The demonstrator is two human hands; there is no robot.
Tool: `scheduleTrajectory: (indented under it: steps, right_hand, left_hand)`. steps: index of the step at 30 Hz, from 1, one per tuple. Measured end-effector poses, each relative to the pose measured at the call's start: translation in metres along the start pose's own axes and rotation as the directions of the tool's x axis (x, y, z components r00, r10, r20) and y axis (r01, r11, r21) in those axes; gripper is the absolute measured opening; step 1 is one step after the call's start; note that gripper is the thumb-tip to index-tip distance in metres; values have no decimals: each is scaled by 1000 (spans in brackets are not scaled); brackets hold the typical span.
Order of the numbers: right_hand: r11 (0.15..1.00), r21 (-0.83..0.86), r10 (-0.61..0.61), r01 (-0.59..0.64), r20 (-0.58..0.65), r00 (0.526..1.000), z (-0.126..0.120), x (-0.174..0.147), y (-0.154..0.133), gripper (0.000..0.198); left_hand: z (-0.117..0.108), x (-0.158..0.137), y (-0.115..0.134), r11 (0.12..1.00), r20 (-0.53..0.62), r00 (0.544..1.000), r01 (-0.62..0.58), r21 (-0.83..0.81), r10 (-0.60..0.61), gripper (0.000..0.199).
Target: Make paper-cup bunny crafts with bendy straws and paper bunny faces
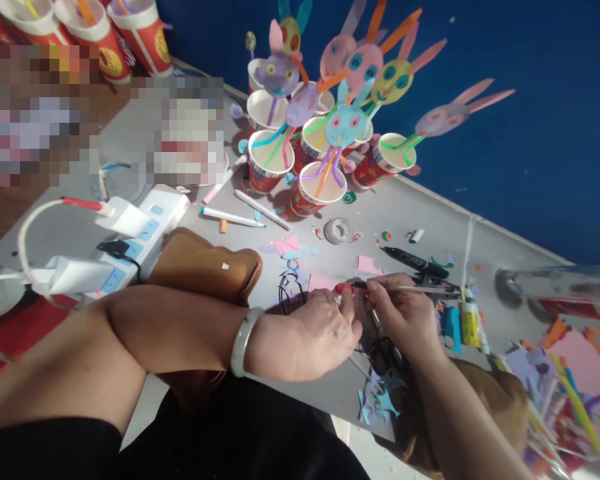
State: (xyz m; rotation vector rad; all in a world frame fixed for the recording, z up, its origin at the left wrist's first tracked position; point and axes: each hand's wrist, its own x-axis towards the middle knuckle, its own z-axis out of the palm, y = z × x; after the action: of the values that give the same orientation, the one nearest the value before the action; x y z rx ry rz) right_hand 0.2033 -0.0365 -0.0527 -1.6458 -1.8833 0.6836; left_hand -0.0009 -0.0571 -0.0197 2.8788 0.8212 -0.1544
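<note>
My left hand, with a pale bangle on the wrist, is low over the table. Its fingers are curled and hold a small red round piece, which looks like paper. My right hand pinches a slim pen with a clear barrel, its dark tip at the red piece. Beneath my right hand are black-handled scissors, partly hidden. Pink paper scraps lie just beyond my left fingers. Past my right hand is a black marker.
Paper cups with rabbit faces on straws stand at the back, by a blue partition. A tape roll and felt pens lie nearer. At left is a power strip; at right, a glue bottle.
</note>
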Motion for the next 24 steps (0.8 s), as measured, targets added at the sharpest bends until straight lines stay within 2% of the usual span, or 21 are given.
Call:
scheduleTrajectory:
  steps: [4,10,12,17,24]
  right_hand:
    - [1000,-22,-6,4,-104,995,4,-12,1,33]
    - [1000,-16,-11,8,-198,980,14,-25,2,24]
    - [999,-24,-31,26,-229,973,17,-30,3,20]
    - [992,-110,-91,64,-260,961,22,-41,1,20]
    - [968,-247,-97,30,-263,960,30,-54,-2,22]
  left_hand:
    - [-11,-2,-10,998,-12,1000,-20,-56,20,43]
    - [-18,1,-29,969,58,994,-81,-233,97,42]
    - [-17,4,-35,954,87,992,-58,-293,87,41]
    - [-21,11,-48,898,129,989,-13,-440,78,33]
    - [-29,15,-57,886,187,979,15,-464,82,34]
